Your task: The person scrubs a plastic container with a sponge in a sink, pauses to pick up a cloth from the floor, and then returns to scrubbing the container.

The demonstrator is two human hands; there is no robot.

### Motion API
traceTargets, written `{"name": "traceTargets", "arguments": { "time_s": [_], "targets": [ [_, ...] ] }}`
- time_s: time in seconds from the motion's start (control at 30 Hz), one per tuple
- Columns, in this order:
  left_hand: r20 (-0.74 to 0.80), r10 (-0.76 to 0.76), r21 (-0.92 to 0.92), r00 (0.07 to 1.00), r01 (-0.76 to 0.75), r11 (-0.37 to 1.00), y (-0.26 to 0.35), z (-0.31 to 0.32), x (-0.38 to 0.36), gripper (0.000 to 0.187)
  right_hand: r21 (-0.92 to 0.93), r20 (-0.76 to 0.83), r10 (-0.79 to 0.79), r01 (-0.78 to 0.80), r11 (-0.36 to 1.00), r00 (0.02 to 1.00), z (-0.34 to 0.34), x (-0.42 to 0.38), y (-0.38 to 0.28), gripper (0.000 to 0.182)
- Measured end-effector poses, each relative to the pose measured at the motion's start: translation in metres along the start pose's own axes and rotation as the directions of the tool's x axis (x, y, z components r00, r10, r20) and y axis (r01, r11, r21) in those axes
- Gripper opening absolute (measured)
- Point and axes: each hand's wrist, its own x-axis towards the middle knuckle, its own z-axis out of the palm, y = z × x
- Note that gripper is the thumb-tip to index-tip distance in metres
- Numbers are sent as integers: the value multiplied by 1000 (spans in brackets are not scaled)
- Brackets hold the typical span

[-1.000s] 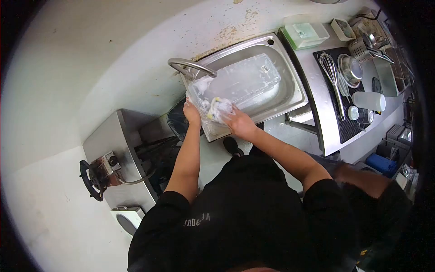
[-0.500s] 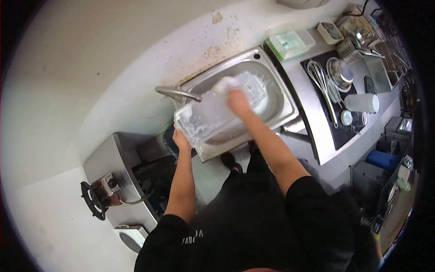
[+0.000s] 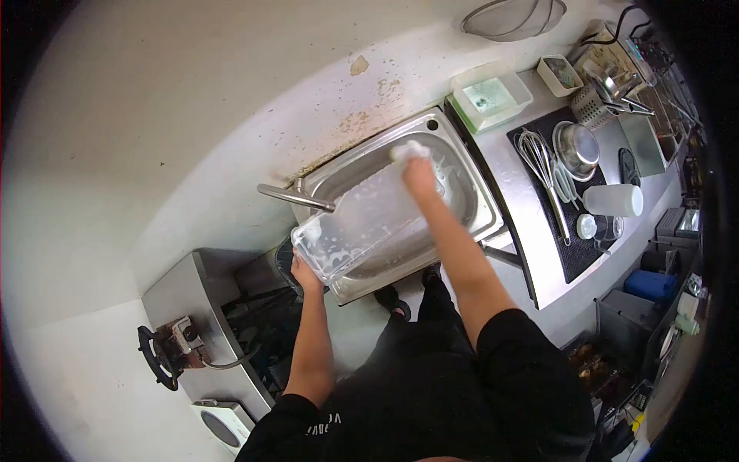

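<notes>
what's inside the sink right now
A clear plastic container streaked with suds lies across the sink. The left hand holds its near end; the right hand presses a sponge at the far end. The basin floor beneath is mostly covered.

Sink [image 3: 462, 202] set in the counter against the wall, tap [image 3: 296, 197] at its left end, spout over the basin. Clear plastic tub [image 3: 362, 223] lies tilted across the sink, left end raised over the rim. Left hand [image 3: 305, 271] under that left end; right hand [image 3: 418, 173] at the tub's far right end, sponge [image 3: 408, 150] under it. Right of sink: lidded box [image 3: 491, 95], then drying mat [image 3: 573, 223] with whisk [image 3: 541, 165], metal bowl [image 3: 577, 146], cup [image 3: 613, 200] on it. Gas burner [image 3: 165, 356] on a lower stand, left of the sink. Strainer [image 3: 512, 17] on the wall above the box.
</notes>
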Motion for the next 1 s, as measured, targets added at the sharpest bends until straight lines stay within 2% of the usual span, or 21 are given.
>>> {"name": "traceTargets", "arguments": {
  "time_s": [0.07,0.2,0.27,0.33,0.37,0.4,0.47,0.5,0.53,0.57,0.63,0.67,0.7,0.73,0.8,0.83,0.9,0.97,1.0],
  "targets": [
    [-25,8,-12,1000,-8,1000,-11,-11,8,40,214,-23,88,-81,973,996,-18,-3,12,24],
    [-6,-24,109,1000,25,994,-16,-20,18,38,287,-118,101,-64,956,988,-38,-57,27,26],
    [8,-31,131,999,30,991,-19,-25,23,37,324,1,240,-227,918,971,-57,-73,29,26],
    [26,-36,155,999,32,987,-28,-34,35,36,349,-10,265,-245,905,964,-61,-66,30,25],
    [112,75,356,991,-110,928,-33,-42,43,35,375,-10,290,-265,888,957,-60,-61,31,25],
    [214,162,532,963,-254,808,-34,-46,44,33,377,-9,291,-266,887,957,-53,-47,35,25],
    [213,204,546,955,-290,786,-38,-51,45,33,246,66,158,-169,955,985,-34,-23,41,27],
    [219,246,556,944,-328,763,-39,-51,45,33,253,81,162,-178,951,983,-34,-29,40,27],
    [173,196,558,965,-260,788,6,-12,5,18,247,76,136,-150,957,988,-43,-34,38,27],
    [175,190,561,966,-256,787,8,-10,5,18,235,67,107,-120,965,992,-51,-39,40,27],
    [212,168,532,963,-258,806,8,-9,5,37,239,34,131,-135,962,991,-51,-77,54,26],
    [211,166,527,963,-255,810,11,-9,4,37,268,-67,54,-34,963,996,-47,-99,63,25],
    [222,170,592,960,-271,759,14,-7,4,38,284,-172,-23,72,956,985,-49,-106,67,25],
    [234,170,653,957,-284,702,16,-6,3,39,276,-174,-24,73,958,984,-49,-105,71,25],
    [250,162,605,955,-285,744,17,-4,2,40,243,117,199,-223,944,973,-52,-100,68,26],
    [263,161,559,951,-286,778,19,-4,3,41,238,61,150,-161,958,987,-51,-87,61,25],
    [300,171,614,939,-327,718,17,-5,9,41,235,-8,84,-79,969,996,-43,-43,49,24],
    [371,290,768,882,-467,439,4,-17,18,41,248,-8,78,-74,966,997,-31,-19,50,24],
    [376,279,774,883,-465,429,3,-21,18,41,238,18,62,-64,969,998,-30,-17,51,23]
  ]
}}
